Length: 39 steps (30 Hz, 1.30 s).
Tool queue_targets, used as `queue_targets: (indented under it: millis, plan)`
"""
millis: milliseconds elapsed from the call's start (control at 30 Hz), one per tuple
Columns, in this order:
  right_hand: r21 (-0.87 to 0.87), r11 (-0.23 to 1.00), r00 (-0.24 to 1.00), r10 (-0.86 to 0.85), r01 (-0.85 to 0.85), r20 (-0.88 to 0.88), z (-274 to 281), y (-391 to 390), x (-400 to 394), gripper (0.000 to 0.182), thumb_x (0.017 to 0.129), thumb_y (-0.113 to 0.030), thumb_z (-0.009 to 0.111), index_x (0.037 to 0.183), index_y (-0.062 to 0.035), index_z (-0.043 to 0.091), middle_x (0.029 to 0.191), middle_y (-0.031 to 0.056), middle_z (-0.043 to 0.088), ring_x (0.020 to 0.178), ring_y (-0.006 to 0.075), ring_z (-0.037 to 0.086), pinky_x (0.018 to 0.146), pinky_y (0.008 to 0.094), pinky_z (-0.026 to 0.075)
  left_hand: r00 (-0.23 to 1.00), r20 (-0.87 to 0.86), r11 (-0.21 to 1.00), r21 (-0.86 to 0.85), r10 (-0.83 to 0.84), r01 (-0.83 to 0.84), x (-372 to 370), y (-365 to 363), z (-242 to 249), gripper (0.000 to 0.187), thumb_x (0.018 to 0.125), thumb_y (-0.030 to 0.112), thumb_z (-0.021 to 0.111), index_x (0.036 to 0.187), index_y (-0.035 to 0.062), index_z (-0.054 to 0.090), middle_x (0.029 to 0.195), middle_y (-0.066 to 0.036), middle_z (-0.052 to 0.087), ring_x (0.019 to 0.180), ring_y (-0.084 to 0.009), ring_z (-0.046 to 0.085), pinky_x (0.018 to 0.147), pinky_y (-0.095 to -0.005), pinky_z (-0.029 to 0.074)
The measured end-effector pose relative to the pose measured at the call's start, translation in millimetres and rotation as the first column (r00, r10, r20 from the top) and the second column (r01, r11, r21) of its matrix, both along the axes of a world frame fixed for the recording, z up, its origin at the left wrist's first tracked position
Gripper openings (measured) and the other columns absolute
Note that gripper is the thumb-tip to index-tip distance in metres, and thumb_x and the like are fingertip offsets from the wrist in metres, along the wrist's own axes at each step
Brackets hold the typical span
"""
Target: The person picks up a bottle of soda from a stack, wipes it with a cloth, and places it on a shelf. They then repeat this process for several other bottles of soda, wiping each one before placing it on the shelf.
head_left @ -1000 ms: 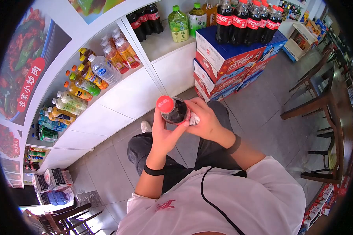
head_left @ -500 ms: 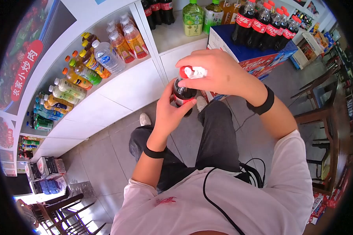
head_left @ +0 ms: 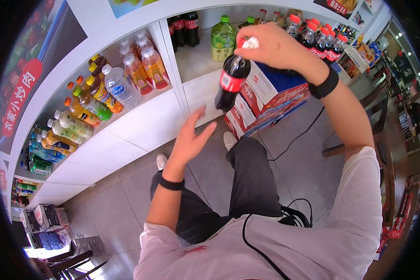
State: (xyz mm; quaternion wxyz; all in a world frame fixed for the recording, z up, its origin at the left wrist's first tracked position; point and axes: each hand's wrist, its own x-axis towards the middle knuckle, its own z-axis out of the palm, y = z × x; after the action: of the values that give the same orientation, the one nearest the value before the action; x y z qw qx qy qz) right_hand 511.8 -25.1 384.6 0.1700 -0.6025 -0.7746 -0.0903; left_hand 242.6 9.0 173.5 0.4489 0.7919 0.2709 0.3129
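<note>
My right hand (head_left: 276,48) grips a cola bottle (head_left: 233,80) by its red-capped top, along with a crumpled white tissue (head_left: 251,43). The bottle is full of dark liquid, carries a red label and hangs slightly tilted in front of the white shelf. Below and to the left, my left hand (head_left: 187,142) is open and apart from the bottle, thumb and fingers spread. A large green tea bottle (head_left: 223,39) stands on the shelf behind the held bottle. Several red-capped cola bottles (head_left: 320,44) stand beyond my right hand, partly hidden by it.
Stacked drink cartons (head_left: 261,95) stand on the floor against the white shelf unit (head_left: 140,123). Rows of bottled drinks (head_left: 91,100) fill the left shelf. A black cable (head_left: 297,138) runs over the grey tiles. Wooden furniture (head_left: 382,154) stands on the right.
My left hand has let go of the cola bottle and dropped away, opening. My right hand has lifted the bottle up and forward towards the shelf.
</note>
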Motion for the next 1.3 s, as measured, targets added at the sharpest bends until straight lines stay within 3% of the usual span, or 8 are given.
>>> queue_targets:
  millis: [100, 167, 200, 367, 567, 933, 1133, 1300]
  plan:
    - [0.036, 0.995, 0.992, -0.098, 0.096, 0.081, 18, 13, 29, 0.037, 0.085, -0.043, 0.066, 0.097, -0.0073, 0.069, 0.086, 0.0171, 0.069, 0.084, 0.0381, 0.066, 0.076, 0.0441, 0.052, 0.975, -0.213, 0.994, -0.100, -0.060, 0.040, -42, -2, -33, 0.036, 0.090, 0.023, 0.069, 0.119, 0.0016, 0.064, 0.111, -0.015, 0.070, 0.108, -0.0224, 0.065, 0.094, -0.0325, 0.048]
    - [0.023, 0.981, 0.970, -0.194, 0.193, 0.149, 34, 18, 39, 0.036, 0.084, -0.042, 0.066, 0.096, -0.0084, 0.070, 0.091, 0.0182, 0.069, 0.087, 0.0370, 0.067, 0.078, 0.0460, 0.053, 0.967, -0.253, 1.000, -0.018, 0.012, -0.017, -70, -5, -58, 0.037, 0.088, 0.028, 0.071, 0.115, 0.0031, 0.066, 0.104, -0.013, 0.072, 0.093, -0.0228, 0.069, 0.071, -0.0323, 0.053]
    - [-0.037, 0.961, 0.954, -0.267, 0.274, 0.134, 42, 17, 40, 0.037, 0.081, -0.042, 0.069, 0.096, -0.0077, 0.071, 0.096, 0.0186, 0.070, 0.091, 0.0355, 0.067, 0.082, 0.0463, 0.052, 0.953, -0.303, 0.999, -0.040, 0.009, -0.022, -84, -6, -67, 0.037, 0.088, 0.029, 0.071, 0.114, 0.0035, 0.066, 0.104, -0.013, 0.072, 0.091, -0.0237, 0.069, 0.071, -0.0324, 0.053]
    - [0.186, 0.949, 0.925, -0.294, 0.253, 0.242, 39, 39, 98, 0.035, 0.081, -0.041, 0.070, 0.092, -0.0077, 0.071, 0.090, 0.0184, 0.069, 0.088, 0.0380, 0.066, 0.080, 0.0469, 0.052, 0.871, -0.491, 0.997, -0.063, 0.007, -0.044, -146, -7, -114, 0.039, 0.086, 0.035, 0.071, 0.114, 0.0081, 0.068, 0.102, -0.013, 0.072, 0.085, -0.0290, 0.069, 0.071, -0.0344, 0.052]
    - [0.188, 0.882, 0.831, -0.470, 0.432, 0.298, 40, 48, 104, 0.032, 0.079, -0.039, 0.071, 0.090, -0.0086, 0.072, 0.087, 0.0178, 0.070, 0.085, 0.0379, 0.067, 0.077, 0.0480, 0.053, 0.746, -0.665, 0.999, 0.041, 0.022, 0.007, -155, -17, -114, 0.041, 0.085, 0.043, 0.068, 0.114, 0.0132, 0.069, 0.099, -0.009, 0.072, 0.096, -0.0279, 0.067, 0.092, -0.0465, 0.042]
    - [0.294, 0.826, 0.771, -0.558, 0.481, 0.306, 25, 47, 93, 0.034, 0.079, -0.036, 0.071, 0.077, -0.0026, 0.070, 0.077, 0.0214, 0.068, 0.074, 0.0391, 0.068, 0.067, 0.0484, 0.055, 0.713, -0.694, 0.995, 0.095, 0.094, -0.040, -149, -20, -120, 0.036, 0.083, 0.043, 0.068, 0.108, 0.0165, 0.071, 0.095, -0.004, 0.072, 0.097, -0.0244, 0.067, 0.092, -0.0467, 0.040]
    - [0.378, 0.764, 0.757, -0.620, 0.522, 0.207, 20, 47, 93, 0.047, 0.080, -0.031, 0.070, 0.108, 0.0025, 0.055, 0.075, 0.0201, 0.067, 0.072, 0.0388, 0.068, 0.063, 0.0491, 0.054, 0.706, -0.697, 0.990, 0.130, 0.125, -0.047, -149, -24, -118, 0.036, 0.083, 0.044, 0.068, 0.106, 0.0164, 0.071, 0.093, -0.004, 0.072, 0.096, -0.0247, 0.067, 0.091, -0.0459, 0.040]
    - [0.344, 0.752, 0.739, -0.644, 0.562, 0.200, 18, 56, 101, 0.051, 0.080, -0.030, 0.071, 0.112, 0.0018, 0.047, 0.077, 0.0195, 0.067, 0.074, 0.0379, 0.068, 0.063, 0.0487, 0.054, 0.726, -0.674, 0.989, 0.138, 0.137, -0.059, -150, -24, -121, 0.035, 0.083, 0.044, 0.068, 0.105, 0.0166, 0.072, 0.093, -0.004, 0.072, 0.096, -0.0251, 0.067, 0.092, -0.0459, 0.040]
